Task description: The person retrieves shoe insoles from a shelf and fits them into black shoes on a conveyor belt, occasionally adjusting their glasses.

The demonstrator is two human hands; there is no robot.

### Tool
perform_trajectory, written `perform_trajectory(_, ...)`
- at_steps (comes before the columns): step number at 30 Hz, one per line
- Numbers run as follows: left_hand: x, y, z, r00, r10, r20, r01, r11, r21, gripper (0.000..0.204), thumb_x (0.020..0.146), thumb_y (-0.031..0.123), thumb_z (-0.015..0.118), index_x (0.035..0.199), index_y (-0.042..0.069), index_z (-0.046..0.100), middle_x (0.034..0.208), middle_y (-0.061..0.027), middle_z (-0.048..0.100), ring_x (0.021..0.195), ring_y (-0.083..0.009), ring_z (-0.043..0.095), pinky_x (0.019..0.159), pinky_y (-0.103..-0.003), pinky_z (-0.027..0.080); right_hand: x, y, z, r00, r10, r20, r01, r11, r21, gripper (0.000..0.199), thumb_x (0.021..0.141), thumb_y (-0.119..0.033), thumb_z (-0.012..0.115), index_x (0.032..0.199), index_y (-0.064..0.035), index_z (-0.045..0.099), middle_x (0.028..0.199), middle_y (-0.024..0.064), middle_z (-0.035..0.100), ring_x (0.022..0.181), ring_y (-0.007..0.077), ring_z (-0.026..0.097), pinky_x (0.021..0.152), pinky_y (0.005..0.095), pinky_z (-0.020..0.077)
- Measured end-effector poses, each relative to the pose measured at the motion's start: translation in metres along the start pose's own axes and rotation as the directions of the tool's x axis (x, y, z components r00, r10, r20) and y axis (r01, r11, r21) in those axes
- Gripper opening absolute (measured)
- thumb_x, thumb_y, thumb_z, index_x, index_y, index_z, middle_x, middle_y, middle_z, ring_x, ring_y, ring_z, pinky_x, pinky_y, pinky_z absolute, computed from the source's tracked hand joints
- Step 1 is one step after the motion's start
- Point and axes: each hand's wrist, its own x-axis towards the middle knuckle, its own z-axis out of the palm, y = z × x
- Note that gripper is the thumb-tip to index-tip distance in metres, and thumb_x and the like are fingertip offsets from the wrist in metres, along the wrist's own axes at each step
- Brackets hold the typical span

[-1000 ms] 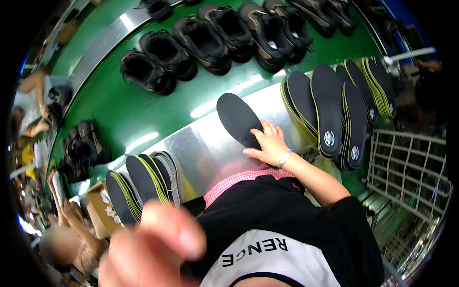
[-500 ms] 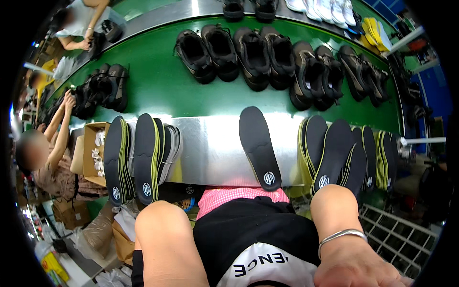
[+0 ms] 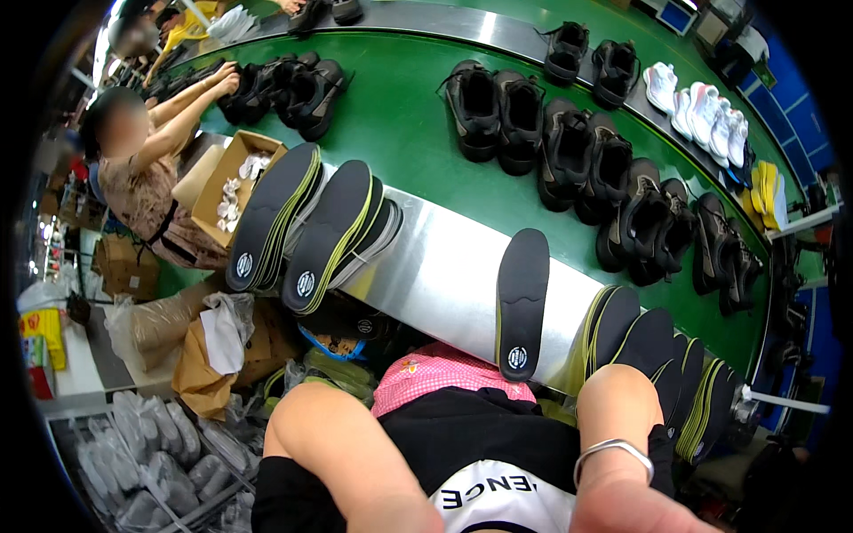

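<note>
Shoes (image 3: 569, 151) sit in a long row on the far side of the green belt (image 3: 400, 133), most of them dark, with a few white shoes (image 3: 702, 102) far to the right. Nearer, a shiny metal counter (image 3: 435, 266) runs beside the belt. One stack of insoles (image 3: 306, 226) leans on the counter at the left, black on top with yellow-green edges. Another stack of insoles (image 3: 662, 364) lies at the right, partly hidden behind the person's right arm. A cardboard box (image 3: 233, 173) with small white bits stands at the far left, next to another person (image 3: 142, 178) who reaches toward dark shoes on the belt. Bags and brown paper (image 3: 200, 355) lie low on the left.

One single insole (image 3: 522, 302) lies flat on the counter, in the middle, between the two stacks. It is black and long, with a thin yellow-green edge and a small round white mark near its near end. Nothing touches it.

Both arms come up from the near edge. The left hand (image 3: 391, 515) and the right hand (image 3: 635, 506) are cut off at the bottom, so it is not clear if they are open or closed. A silver bracelet (image 3: 613, 449) sits on the right wrist.
</note>
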Motion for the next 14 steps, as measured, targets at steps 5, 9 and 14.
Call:
perform_trajectory(5, -0.034, -0.042, -0.054, 0.817, 0.479, 0.321, -0.565, 0.776, 0.280, 0.037, 0.084, 0.022, 0.049, 0.113, 0.000, 0.041, 0.120, -0.0092, 0.042, 0.108, -0.0217, 0.038, 0.090, -0.036, 0.032, -0.080, -0.010, 0.016, 0.998, 0.058, 0.022, -0.061, 0.956, 0.287, 0.043, 0.087, -0.038, 0.038, 0.116, -0.0077, 0.044, 0.130, 0.0067, 0.037, 0.120, 0.0230, 0.032, 0.100, 0.0510, 0.0129)
perform_trajectory(9, -0.071, -0.004, -0.176, 0.473, 0.144, 0.869, -0.637, 0.738, 0.224, 0.033, 0.078, 0.023, 0.061, 0.103, 0.005, 0.051, 0.107, -0.0049, 0.053, 0.099, -0.0163, 0.050, 0.082, -0.029, 0.042, -0.138, -0.025, -0.019, 0.125, 0.086, 0.988, -0.607, 0.795, 0.008, 0.039, 0.077, -0.030, 0.054, 0.101, 0.0016, 0.051, 0.122, 0.0289, 0.036, 0.112, 0.0435, 0.038, 0.089, 0.0535, 0.0311)
perform_trajectory(14, -0.067, 0.115, -0.293, -0.162, -0.975, 0.155, 0.089, 0.142, 0.986, 0.035, 0.069, 0.014, 0.062, 0.103, 0.009, 0.057, 0.105, -0.0080, 0.057, 0.099, -0.0244, 0.054, 0.087, -0.035, 0.040, -0.216, -0.094, -0.057, -0.752, 0.110, 0.650, -0.570, 0.387, -0.725, 0.041, 0.074, -0.017, 0.060, 0.110, -0.0005, 0.050, 0.123, 0.0204, 0.041, 0.109, 0.0367, 0.044, 0.093, 0.0409, 0.0348)
